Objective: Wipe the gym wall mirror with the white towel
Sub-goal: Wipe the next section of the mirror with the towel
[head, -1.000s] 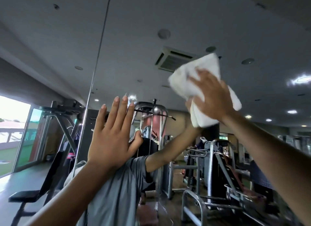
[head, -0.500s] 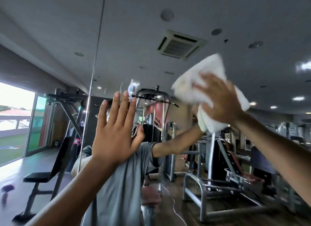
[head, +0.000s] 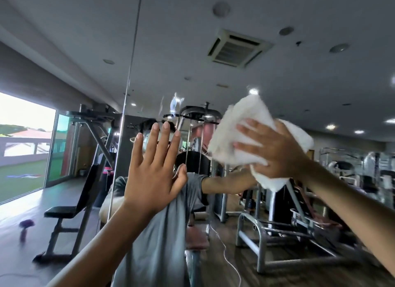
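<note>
The wall mirror [head: 235, 26] fills the whole view and reflects the gym and a person in a grey shirt. A bunched white towel [head: 239, 128] lies against the glass right of centre. My right hand [head: 275, 152] presses on the towel with fingers spread flat over it. My left hand [head: 154, 169] is held flat against the glass left of centre, fingers straight and together, holding nothing. A wet streak [head: 174, 104] shows on the mirror just above my left hand.
A vertical seam [head: 130, 77] between mirror panels runs down just left of my left hand. In the reflection are a black bench [head: 66, 212], grey weight machines [head: 267, 229], a ceiling air vent [head: 237, 48] and a bright window [head: 23, 141] at the left.
My right hand has slid the towel downward across the glass. The view has tilted down, showing more of the reflected floor. My left hand stays flat on the mirror.
</note>
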### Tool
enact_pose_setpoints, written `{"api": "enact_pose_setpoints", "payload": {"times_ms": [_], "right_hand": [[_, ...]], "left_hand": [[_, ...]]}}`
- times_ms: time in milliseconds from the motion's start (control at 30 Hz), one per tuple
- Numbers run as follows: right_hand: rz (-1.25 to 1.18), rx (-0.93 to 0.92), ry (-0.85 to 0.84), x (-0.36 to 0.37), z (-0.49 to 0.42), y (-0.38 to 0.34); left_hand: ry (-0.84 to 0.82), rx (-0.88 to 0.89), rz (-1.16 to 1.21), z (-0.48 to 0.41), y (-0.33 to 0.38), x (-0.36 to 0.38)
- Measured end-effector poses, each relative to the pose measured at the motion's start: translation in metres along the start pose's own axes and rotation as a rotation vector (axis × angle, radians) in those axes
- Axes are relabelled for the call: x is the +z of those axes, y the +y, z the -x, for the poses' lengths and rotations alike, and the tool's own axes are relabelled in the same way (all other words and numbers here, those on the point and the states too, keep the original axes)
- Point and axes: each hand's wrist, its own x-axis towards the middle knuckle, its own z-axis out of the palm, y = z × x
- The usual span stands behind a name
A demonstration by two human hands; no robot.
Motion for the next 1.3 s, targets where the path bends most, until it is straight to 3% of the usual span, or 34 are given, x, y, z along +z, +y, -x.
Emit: {"api": "enact_pose_setpoints", "payload": {"times_ms": [67, 167, 233, 300, 433, 500, 567, 600, 633, 700, 767, 833, 933, 1033, 1133, 1200, 1300], "right_hand": [[-0.009, 0.325, -0.022, -0.002, 0.004, 0.019], [-0.11, 0.932, 0.096, -0.003, -0.036, 0.016], [-0.129, 1.08, 0.142, 0.0, -0.064, -0.006], [-0.096, 0.928, 0.128, 0.004, -0.071, -0.039], [-0.057, 0.247, 0.029, 0.01, -0.02, -0.088], [-0.046, -0.033, 0.002, 0.01, 0.016, -0.08], [-0.03, -0.144, -0.025, 0.008, 0.04, -0.054], [0.008, -0.086, -0.029, 0.007, 0.047, -0.037], [0.035, 0.087, -0.034, 0.006, 0.048, -0.021], [0.017, 0.636, -0.003, 0.002, 0.03, -0.001], [-0.016, 1.047, 0.071, 0.005, -0.005, -0.005], [-0.033, 1.179, 0.108, 0.006, -0.035, -0.031], [-0.094, 0.95, 0.085, 0.01, -0.039, -0.092], [-0.051, 0.458, 0.004, 0.01, 0.013, -0.15], [-0.047, 0.041, -0.056, 0.011, 0.081, -0.143], [-0.058, 0.011, -0.112, 0.011, 0.104, -0.105], [-0.039, 0.451, -0.089, 0.007, 0.076, -0.055]], "left_hand": [[-0.025, -0.011, 0.002, 0.004, 0.004, 0.0], [-0.038, -0.005, 0.029, 0.022, 0.021, 0.001], [-0.027, 0.002, 0.039, 0.033, 0.028, 0.002], [-0.007, -0.004, 0.045, 0.035, 0.028, 0.003], [-0.02, -0.008, 0.07, 0.037, 0.025, 0.003], [-0.034, -0.009, 0.076, 0.042, 0.027, 0.001], [-0.038, 0.002, 0.052, 0.045, 0.027, -0.001], [-0.043, 0.006, 0.043, 0.045, 0.027, -0.001], [-0.052, 0.009, 0.039, 0.046, 0.028, -0.001], [-0.062, 0.013, 0.03, 0.045, 0.028, 0.0], [-0.066, 0.01, 0.015, 0.044, 0.029, 0.0], [-0.058, 0.002, 0.021, 0.046, 0.029, 0.001], [-0.053, -0.01, 0.049, 0.047, 0.028, 0.0], [-0.044, -0.021, 0.092, 0.05, 0.027, 0.0], [-0.048, -0.029, 0.098, 0.059, 0.031, -0.002], [-0.052, -0.03, 0.09, 0.063, 0.032, -0.003], [-0.061, -0.038, 0.097, 0.061, 0.033, -0.002]]}}
